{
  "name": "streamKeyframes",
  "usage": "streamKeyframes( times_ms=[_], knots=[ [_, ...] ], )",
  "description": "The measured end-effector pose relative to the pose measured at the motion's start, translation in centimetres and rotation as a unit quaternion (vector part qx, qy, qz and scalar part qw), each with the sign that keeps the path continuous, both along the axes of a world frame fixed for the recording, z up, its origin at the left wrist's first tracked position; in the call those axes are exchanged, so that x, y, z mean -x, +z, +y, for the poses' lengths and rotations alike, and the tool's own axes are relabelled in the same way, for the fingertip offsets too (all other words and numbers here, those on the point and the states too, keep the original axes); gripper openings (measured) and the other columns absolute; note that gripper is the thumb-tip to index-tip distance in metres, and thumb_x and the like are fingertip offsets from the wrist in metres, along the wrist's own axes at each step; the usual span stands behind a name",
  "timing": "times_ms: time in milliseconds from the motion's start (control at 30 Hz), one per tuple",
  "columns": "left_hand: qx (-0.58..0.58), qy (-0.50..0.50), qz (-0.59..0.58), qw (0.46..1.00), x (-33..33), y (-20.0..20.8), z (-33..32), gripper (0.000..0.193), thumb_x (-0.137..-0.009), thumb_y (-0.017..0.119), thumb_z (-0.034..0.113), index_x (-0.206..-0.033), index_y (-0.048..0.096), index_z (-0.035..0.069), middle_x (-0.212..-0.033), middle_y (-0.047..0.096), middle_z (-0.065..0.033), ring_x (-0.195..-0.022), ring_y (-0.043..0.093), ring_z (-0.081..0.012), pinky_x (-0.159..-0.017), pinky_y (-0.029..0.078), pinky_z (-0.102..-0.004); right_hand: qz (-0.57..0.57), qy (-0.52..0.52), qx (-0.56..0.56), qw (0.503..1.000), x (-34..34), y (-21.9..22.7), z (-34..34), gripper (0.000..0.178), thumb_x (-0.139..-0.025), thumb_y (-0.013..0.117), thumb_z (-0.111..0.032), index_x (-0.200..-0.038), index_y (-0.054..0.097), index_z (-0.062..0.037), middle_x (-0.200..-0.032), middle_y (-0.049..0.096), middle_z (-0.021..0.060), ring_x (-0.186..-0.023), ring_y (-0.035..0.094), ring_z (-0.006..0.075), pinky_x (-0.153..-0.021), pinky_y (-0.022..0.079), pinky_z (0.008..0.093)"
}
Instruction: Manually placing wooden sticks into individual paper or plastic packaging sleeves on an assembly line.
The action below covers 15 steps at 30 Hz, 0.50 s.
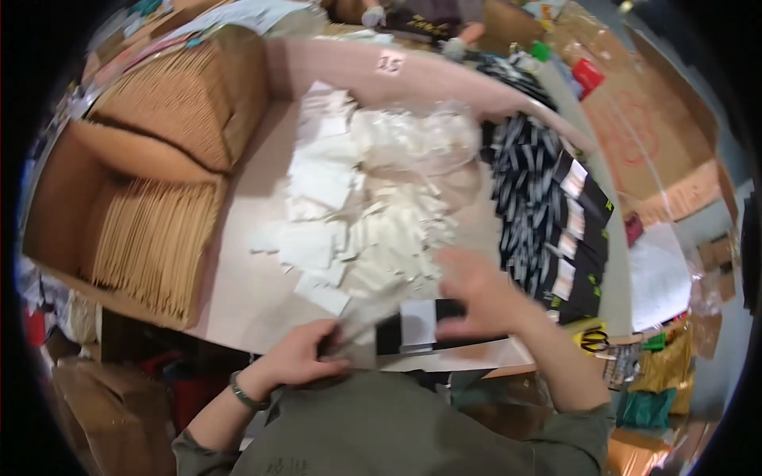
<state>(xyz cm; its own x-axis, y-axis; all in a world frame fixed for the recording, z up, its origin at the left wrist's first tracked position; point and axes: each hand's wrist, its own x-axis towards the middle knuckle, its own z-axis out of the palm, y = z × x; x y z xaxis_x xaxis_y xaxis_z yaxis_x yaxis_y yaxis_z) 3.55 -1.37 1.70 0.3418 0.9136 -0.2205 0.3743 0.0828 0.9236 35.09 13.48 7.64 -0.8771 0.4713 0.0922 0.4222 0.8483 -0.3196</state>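
Note:
My left hand (305,353) is closed on the near end of a thin, see-through plastic bag (369,311), which is smeared by motion. Just right of it, a flat black package with a pale grey label (418,324) lies at the table's front edge. Over that package's right part hovers my right hand (480,297), its fingers too blurred to show whether they grip anything. Beyond both hands are a loose pile of cream-coloured flat pieces (397,238) and overlapping white sheets or cards (321,178).
Rows of black packages with white labels (528,206) cover the table's right side. Two cardboard boxes (151,317) packed with brown cardboard pieces stand at the left. Clear plastic bags (421,135) lie at the back, before a raised rim (333,59). Another person's gloved hand (456,47) shows beyond.

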Motion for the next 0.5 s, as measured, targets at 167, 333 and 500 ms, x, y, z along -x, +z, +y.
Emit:
streamKeyframes(
  times_ms=[167, 333, 500],
  knots=[
    [-0.100, -0.111, -0.063, 0.987, -4.3, 0.6, 0.9, 0.043, -0.072, 0.074, 0.014, -0.108, 0.055, -0.001, -0.106, 0.060, -0.0179, -0.096, 0.060, -0.0278, -0.084, 0.049, -0.0373, 0.030, -0.027, 0.281, 0.959, 5.6, -6.7, -3.4, 0.050, -0.077, 0.073, -0.031, -0.112, 0.062, 0.0020, -0.117, 0.059, 0.0257, -0.112, 0.056, 0.0422, -0.097, 0.044, 0.0485],
    [0.026, 0.155, 0.106, 0.982, -0.3, -1.0, 0.0, 0.034, -0.071, 0.071, 0.011, -0.100, 0.057, 0.002, -0.087, 0.063, -0.0171, -0.082, 0.063, -0.0375, -0.072, 0.051, -0.0415, 0.004, -0.106, 0.079, 0.991, 7.4, -4.0, -5.8, 0.039, -0.084, 0.068, -0.040, -0.082, 0.059, -0.0020, -0.090, 0.065, 0.0179, -0.084, 0.063, 0.0376, -0.071, 0.051, 0.0453],
    [-0.129, 0.190, 0.201, 0.952, 0.7, -4.2, -1.1, 0.045, -0.069, 0.074, 0.010, -0.110, 0.056, 0.002, -0.094, 0.064, -0.0174, -0.085, 0.063, -0.0382, -0.074, 0.051, -0.0412, -0.054, -0.207, 0.130, 0.968, 9.5, -5.5, -7.2, 0.027, -0.091, 0.058, -0.027, -0.077, 0.058, -0.0034, -0.067, 0.063, 0.0173, -0.065, 0.063, 0.0378, -0.058, 0.048, 0.0487]
  ],
)
